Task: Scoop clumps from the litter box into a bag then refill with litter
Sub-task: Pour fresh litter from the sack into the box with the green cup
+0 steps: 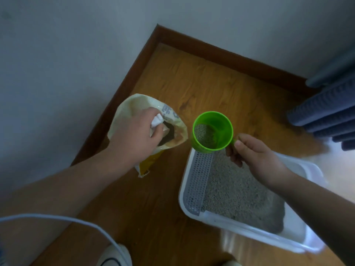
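1. Left hand (134,131) is clenched on the upper rim of the litter bag (134,104), with a small white scrap (157,120) pinched under the fingers at the bag's mouth.
2. Right hand (255,152) is closed round the handle of a green cup (221,123), the thumb laid on top of the handle.
3. The cup is held roughly upright, its mouth turned up toward the camera and its handle pointing right, toward the holding hand. Grey litter is seen inside it, well below the rim.
4. The cup is held over the far left corner of the litter box (249,230), between the bag and the right hand.
5. The bag is placed on the wooden floor (192,83) near the baseboard, just left of the box. Its mouth is open upward and dark material is visible inside; its long axis runs from the mouth down to a yellow lower end nearer the person.
6. The white box lies on the floor with its long axis running from upper left to lower right. A grey perforated grid (199,181) is set along its left side, and grey litter (236,191) is spread over the rest.
7. A blue curtain (326,110) is seen at the right edge and a white cable (57,217) at lower left.
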Action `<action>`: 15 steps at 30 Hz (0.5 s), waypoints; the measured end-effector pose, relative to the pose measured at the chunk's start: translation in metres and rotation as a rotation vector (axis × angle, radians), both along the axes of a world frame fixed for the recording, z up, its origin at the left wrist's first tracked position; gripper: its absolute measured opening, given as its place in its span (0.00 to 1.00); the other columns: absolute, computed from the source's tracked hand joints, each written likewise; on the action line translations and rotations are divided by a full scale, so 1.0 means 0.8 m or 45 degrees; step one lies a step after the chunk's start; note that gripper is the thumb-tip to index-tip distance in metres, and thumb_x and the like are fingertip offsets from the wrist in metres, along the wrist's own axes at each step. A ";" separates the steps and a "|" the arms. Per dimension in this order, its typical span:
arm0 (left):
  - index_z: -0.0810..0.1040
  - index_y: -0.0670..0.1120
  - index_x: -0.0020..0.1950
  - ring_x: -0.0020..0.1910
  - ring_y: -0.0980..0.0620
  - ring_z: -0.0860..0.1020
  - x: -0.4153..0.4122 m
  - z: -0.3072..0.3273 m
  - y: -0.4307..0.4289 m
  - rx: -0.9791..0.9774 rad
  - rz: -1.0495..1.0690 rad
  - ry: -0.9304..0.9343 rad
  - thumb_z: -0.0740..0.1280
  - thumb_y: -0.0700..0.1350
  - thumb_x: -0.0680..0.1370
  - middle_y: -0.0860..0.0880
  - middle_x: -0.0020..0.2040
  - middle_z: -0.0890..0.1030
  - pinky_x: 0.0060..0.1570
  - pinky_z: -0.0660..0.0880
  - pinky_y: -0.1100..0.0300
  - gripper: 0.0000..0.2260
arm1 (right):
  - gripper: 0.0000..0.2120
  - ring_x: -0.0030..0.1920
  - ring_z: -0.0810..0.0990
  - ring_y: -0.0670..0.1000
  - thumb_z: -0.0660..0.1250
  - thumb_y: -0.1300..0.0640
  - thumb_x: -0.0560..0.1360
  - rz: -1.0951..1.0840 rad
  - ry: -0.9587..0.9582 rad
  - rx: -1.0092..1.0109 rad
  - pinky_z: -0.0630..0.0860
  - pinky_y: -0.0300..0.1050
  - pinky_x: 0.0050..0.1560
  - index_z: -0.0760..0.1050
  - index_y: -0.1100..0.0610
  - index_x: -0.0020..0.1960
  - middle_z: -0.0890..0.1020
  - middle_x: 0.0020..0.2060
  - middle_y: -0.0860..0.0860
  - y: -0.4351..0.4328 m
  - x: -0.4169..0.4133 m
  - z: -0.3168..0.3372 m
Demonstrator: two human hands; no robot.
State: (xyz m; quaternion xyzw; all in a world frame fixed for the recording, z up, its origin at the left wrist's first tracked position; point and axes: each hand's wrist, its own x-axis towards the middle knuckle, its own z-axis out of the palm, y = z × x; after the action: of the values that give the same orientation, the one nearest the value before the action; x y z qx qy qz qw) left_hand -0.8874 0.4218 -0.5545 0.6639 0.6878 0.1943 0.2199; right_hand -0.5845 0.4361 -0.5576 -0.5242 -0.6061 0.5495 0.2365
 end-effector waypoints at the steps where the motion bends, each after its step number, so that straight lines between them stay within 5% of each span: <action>1: 0.73 0.53 0.62 0.34 0.58 0.74 0.004 -0.003 0.004 -0.006 0.015 -0.010 0.61 0.53 0.81 0.58 0.37 0.72 0.31 0.63 0.63 0.10 | 0.17 0.34 0.73 0.55 0.60 0.45 0.77 -0.020 -0.035 -0.003 0.70 0.50 0.37 0.76 0.57 0.41 0.77 0.35 0.60 -0.005 0.014 0.000; 5: 0.73 0.53 0.63 0.37 0.58 0.74 0.020 -0.011 0.011 -0.002 0.043 -0.012 0.62 0.53 0.81 0.57 0.40 0.74 0.32 0.64 0.64 0.12 | 0.16 0.33 0.73 0.48 0.59 0.42 0.76 -0.101 -0.270 -0.002 0.70 0.46 0.38 0.75 0.53 0.39 0.76 0.32 0.50 -0.034 0.078 -0.009; 9: 0.70 0.57 0.57 0.39 0.54 0.77 0.033 -0.015 0.008 -0.003 -0.007 -0.108 0.61 0.54 0.80 0.56 0.42 0.75 0.36 0.74 0.53 0.07 | 0.16 0.33 0.73 0.47 0.62 0.48 0.80 -0.180 -0.636 0.048 0.69 0.42 0.37 0.73 0.56 0.37 0.75 0.30 0.48 -0.068 0.141 -0.019; 15: 0.72 0.50 0.65 0.43 0.53 0.75 0.067 -0.013 0.004 -0.026 -0.114 -0.026 0.63 0.52 0.81 0.51 0.49 0.78 0.38 0.67 0.57 0.13 | 0.17 0.33 0.76 0.50 0.59 0.45 0.81 0.009 -1.306 -0.156 0.68 0.46 0.31 0.69 0.52 0.36 0.76 0.30 0.48 -0.094 0.194 -0.026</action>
State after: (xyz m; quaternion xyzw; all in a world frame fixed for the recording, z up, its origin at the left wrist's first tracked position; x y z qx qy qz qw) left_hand -0.8336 0.4249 -0.5652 0.6897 0.6572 0.1841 0.2420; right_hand -0.4296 0.3613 -0.5786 -0.7371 -0.6126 0.2571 -0.1240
